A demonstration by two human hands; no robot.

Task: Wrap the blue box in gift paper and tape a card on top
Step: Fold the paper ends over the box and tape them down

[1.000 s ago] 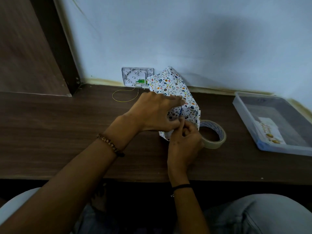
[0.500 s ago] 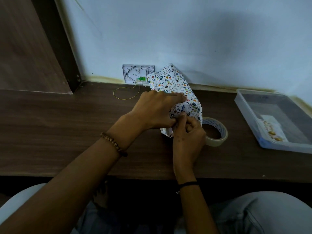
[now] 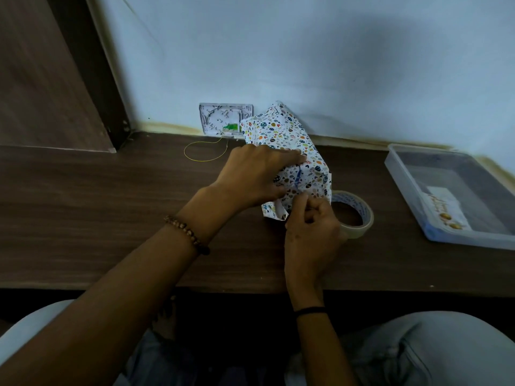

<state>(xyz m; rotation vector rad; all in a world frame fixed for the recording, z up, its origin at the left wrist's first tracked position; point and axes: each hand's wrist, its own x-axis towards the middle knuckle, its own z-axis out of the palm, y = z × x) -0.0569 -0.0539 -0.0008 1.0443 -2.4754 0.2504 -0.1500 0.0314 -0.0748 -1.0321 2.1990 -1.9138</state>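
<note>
The box lies on the brown table, covered in white gift paper (image 3: 281, 132) with small coloured prints; a thin slit of blue box (image 3: 297, 178) shows at the seam. My left hand (image 3: 255, 176) lies over the near top of the parcel, fingers stretched along the paper and pressing it down. My right hand (image 3: 310, 221) is at the near end, thumb and fingers pinching the paper flap by the seam. A roll of clear tape (image 3: 352, 214) lies flat just right of the parcel, partly behind my right hand. The card (image 3: 446, 208) lies in a plastic tray.
A clear plastic tray (image 3: 401, 174) sits at the right end of the table. A white wall plate (image 3: 224, 118) with a yellow wire loop (image 3: 204, 151) is behind the parcel, against the wall. A wooden panel (image 3: 41, 79) stands at the left.
Both hands stay on the parcel's near end; my right fingers have shifted slightly along the flap. The view has moved a little.
</note>
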